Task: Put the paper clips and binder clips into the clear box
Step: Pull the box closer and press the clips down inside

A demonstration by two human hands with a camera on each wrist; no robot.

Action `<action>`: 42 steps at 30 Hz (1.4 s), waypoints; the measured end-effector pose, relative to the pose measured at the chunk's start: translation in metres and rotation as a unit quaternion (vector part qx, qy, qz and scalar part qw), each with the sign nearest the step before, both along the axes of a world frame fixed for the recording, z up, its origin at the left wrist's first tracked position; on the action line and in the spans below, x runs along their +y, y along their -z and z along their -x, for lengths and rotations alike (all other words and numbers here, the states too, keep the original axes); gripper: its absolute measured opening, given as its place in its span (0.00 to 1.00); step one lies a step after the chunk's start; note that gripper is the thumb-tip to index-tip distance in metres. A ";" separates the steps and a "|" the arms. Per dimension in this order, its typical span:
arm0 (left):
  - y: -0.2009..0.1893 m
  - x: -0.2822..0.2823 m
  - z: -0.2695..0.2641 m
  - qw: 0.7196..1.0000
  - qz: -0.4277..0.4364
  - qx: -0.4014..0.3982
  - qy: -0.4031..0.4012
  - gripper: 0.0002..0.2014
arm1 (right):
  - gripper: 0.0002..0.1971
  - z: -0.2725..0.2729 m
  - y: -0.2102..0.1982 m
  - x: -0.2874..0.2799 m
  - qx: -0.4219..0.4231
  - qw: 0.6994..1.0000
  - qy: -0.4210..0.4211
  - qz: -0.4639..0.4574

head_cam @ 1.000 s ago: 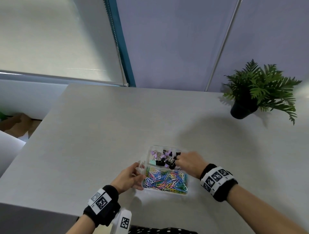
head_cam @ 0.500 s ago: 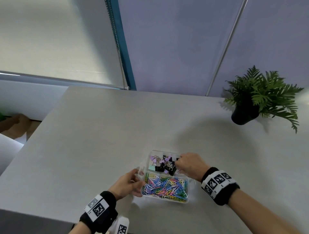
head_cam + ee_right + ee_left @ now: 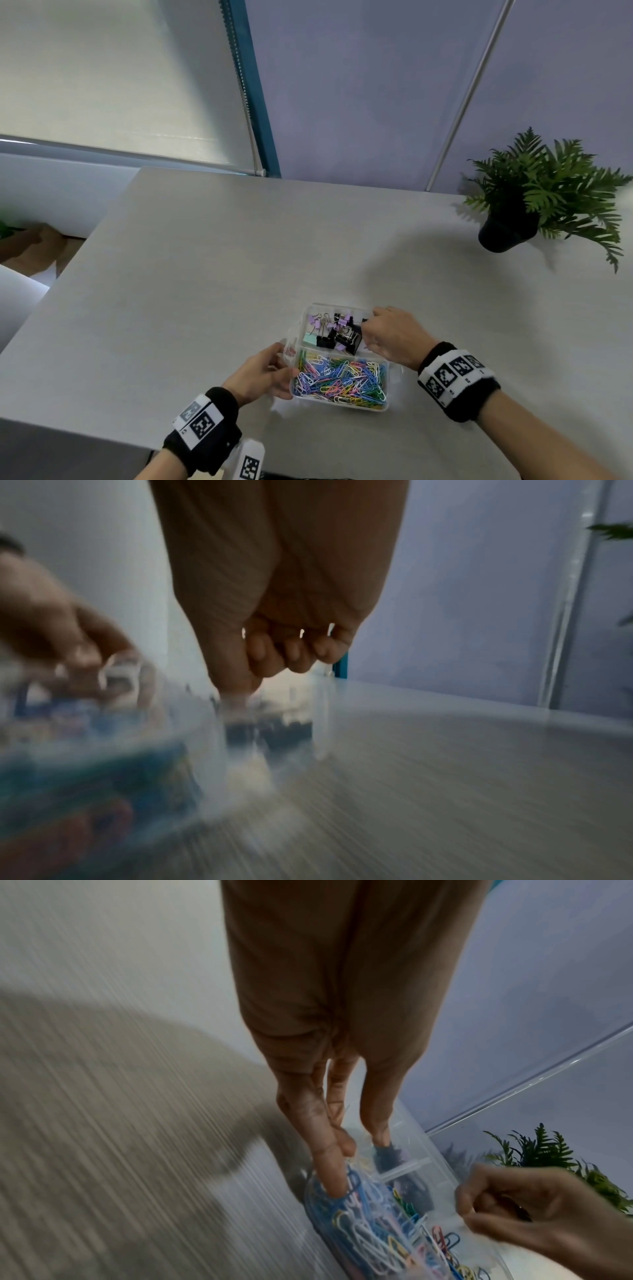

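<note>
clear box (image 3: 390, 406) near the counter's (image 3: 205, 274) front edge, long axis toward 12 o'clock: paper clips (image 3: 339, 380) in the near half, binder clips (image 3: 334, 330) in the far half. left hand (image 3: 262, 375) grips its 9 o'clock side; right hand (image 3: 390, 334), fingers clenched at the 3 o'clock rim, nearer the binder clips; contents of that grip impossible to tell.

A pale grey table (image 3: 212, 274) is filling the scene. A potted fern (image 3: 548, 198) is sitting at its far right corner. A lavender wall (image 3: 359, 85) is standing behind, a white roller blind (image 3: 113, 75) hanging at left beside a teal frame (image 3: 253, 89).
</note>
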State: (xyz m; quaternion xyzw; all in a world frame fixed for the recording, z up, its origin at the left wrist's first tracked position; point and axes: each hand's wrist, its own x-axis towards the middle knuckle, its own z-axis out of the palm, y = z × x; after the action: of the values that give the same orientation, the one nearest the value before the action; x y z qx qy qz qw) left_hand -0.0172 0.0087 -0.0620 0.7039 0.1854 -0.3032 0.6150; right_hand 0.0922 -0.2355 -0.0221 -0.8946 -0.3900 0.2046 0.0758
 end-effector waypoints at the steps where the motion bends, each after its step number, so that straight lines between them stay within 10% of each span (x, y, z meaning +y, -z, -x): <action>1: 0.000 0.000 0.000 1.000 -0.001 0.001 0.000 0.16 | 0.06 0.002 -0.004 -0.001 0.017 0.999 0.022 -0.041; 5: -0.003 -0.001 0.000 1.000 0.004 0.006 0.003 0.18 | 0.09 0.029 -0.018 -0.001 0.096 0.990 0.024 -0.097; 13: -0.003 0.001 -0.001 1.000 0.007 0.009 0.011 0.17 | 0.38 0.093 0.007 0.011 -0.026 0.999 -0.003 0.047; 28: -0.004 0.000 0.000 1.000 0.006 0.003 0.007 0.15 | 0.26 0.092 0.001 0.062 0.068 0.994 -0.085 0.006; 36: -0.003 -0.001 0.002 1.000 0.016 0.013 0.008 0.17 | 0.19 0.099 0.013 0.016 -0.029 0.995 0.041 0.090; 42: -0.003 -0.002 0.002 1.000 0.025 0.013 0.008 0.17 | 0.35 0.093 0.005 0.010 0.036 0.999 -0.003 0.031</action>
State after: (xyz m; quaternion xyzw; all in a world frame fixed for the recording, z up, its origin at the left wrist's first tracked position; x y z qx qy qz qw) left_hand -0.0192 0.0068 -0.0593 0.6861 0.1799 -0.3214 0.6274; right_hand -0.0006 -0.2255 -0.0271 -0.8872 -0.3835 0.2491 0.0619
